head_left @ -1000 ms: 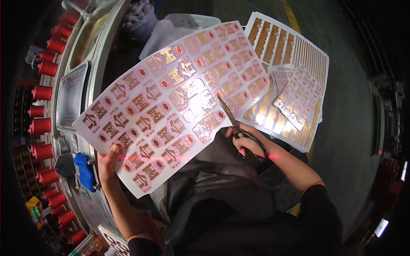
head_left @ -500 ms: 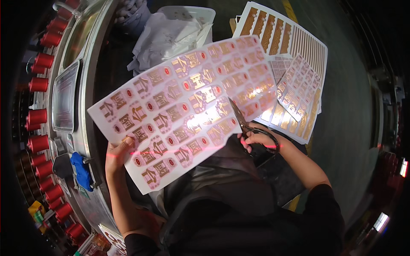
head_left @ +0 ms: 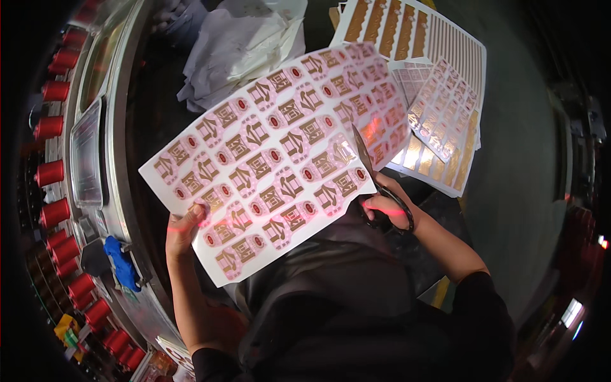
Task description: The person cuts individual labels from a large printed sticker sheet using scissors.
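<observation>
My left hand [head_left: 184, 226] pinches the lower left edge of a large white sheet [head_left: 280, 153] printed with rows of red and gold labels, held up in front of me. My right hand [head_left: 385, 204] grips black-handled scissors [head_left: 379, 184], whose blades point up into the sheet's right side, between label rows. The sheet hides part of my lap.
A round machine rim [head_left: 118, 159] with several red thread spools [head_left: 54, 172] curves along the left. A blue clip [head_left: 121, 261] sits on it. White crumpled cloth [head_left: 235, 44] lies above. More gold label sheets [head_left: 439, 95] lie at upper right on a dark floor.
The held sheet has shifted right and down in view, and the scissors have gone further into its right side. Both hands keep their hold.
</observation>
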